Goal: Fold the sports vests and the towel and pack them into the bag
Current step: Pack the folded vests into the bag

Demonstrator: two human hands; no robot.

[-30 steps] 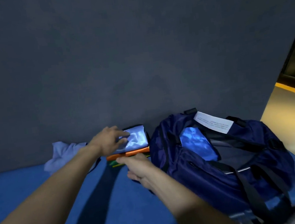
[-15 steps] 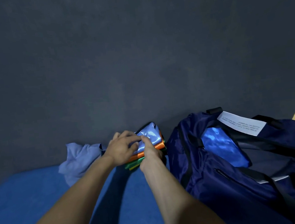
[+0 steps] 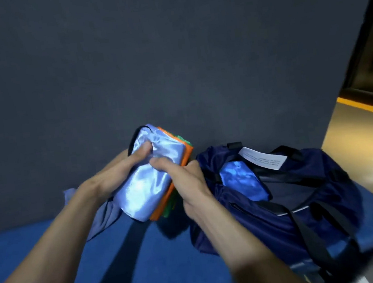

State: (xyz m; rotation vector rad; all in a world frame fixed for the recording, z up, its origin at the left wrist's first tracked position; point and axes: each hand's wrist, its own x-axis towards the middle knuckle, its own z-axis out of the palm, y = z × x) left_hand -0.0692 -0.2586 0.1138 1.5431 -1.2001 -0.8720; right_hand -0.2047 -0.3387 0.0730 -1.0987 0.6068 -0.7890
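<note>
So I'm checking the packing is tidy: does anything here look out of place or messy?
One thing: the towel lies crumpled and unfolded on the bench, behind the left hand. Both hands, with the right hand, grip a neat stack of vests beside the open bag.

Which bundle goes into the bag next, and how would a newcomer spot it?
Start at the navy duffel bag lying open on the blue surface. Just left of it, the left hand and right hand grip a stack of folded vests lifted off the surface. Its shiny pale-blue top with orange and green layers beneath sets it apart from the dull, crumpled towel behind.
</note>
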